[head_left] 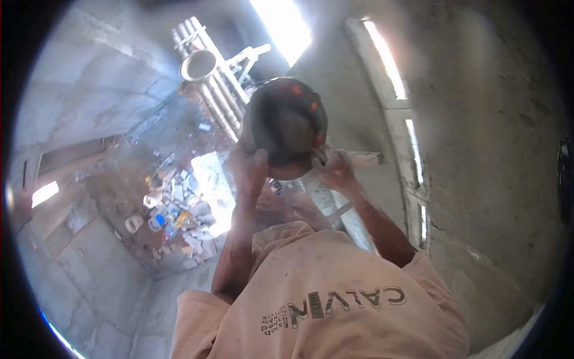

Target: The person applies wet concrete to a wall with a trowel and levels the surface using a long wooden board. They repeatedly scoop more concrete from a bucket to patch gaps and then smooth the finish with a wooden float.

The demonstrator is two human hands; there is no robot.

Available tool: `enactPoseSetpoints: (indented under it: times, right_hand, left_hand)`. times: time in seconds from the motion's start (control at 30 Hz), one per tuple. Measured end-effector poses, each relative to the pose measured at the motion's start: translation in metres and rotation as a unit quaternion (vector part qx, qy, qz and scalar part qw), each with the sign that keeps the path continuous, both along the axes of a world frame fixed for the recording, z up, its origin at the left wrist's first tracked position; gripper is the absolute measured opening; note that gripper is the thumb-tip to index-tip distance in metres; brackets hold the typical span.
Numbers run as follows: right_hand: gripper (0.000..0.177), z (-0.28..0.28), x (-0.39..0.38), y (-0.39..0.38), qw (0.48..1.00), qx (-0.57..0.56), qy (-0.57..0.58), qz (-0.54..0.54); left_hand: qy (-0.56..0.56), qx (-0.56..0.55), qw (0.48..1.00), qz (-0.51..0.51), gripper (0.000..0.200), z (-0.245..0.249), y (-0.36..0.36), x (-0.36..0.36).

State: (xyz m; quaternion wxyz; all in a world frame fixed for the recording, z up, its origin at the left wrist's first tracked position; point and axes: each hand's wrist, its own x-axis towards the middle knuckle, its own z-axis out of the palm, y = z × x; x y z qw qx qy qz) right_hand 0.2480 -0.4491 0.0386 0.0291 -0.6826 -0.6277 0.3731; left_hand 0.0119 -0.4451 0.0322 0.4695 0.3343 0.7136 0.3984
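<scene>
A dark round pan or basin [281, 128] is held up in front of my chest. A greyish lump or patch shows inside it, and a few orange-red spots lie along its right rim. My left hand [249, 170] is closed on the near left edge, with the thumb over the rim. My right hand [336, 170] grips the near right edge with bent fingers. The undersides of both hands are hidden.
Beyond the basin is a platform of pale poles or planks [221, 99] bearing a round container [198, 65]. Rubble and litter [185, 209] lie on the floor at lower left. Rough grey walls [478, 119] with bright slits surround me. A wooden piece [365, 158] juts out at right.
</scene>
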Motion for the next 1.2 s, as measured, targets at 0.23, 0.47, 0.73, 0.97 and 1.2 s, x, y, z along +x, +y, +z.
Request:
enactPoseSetpoints:
  times: [0.23,0.47,0.73,0.97,1.2]
  right_hand:
    - [0.034,0.087,0.015,0.044,0.981,0.163,-0.09,0.049]
    - [0.029,0.244,0.035,0.096,0.984,0.084,0.063,0.14]
    - [0.03,0.259,0.142,0.182,0.979,0.083,-0.058,-0.178]
    - [0.041,0.265,0.189,0.147,0.977,0.113,-0.139,-0.113]
    - [0.022,0.06,0.066,0.034,0.926,0.242,-0.107,0.269]
  left_hand:
    - [-0.086,0.015,0.995,0.041,0.05,-0.019,-0.002,-0.003]
    - [-0.123,0.033,0.982,0.14,0.044,-0.023,-0.027,-0.036]
    - [-0.015,-0.04,0.985,0.164,0.04,-0.052,-0.065,-0.089]
    - [0.11,-0.029,0.988,0.106,0.035,-0.056,-0.056,-0.073]
    - [0.134,-0.011,0.989,-0.067,0.045,-0.049,-0.025,-0.019]
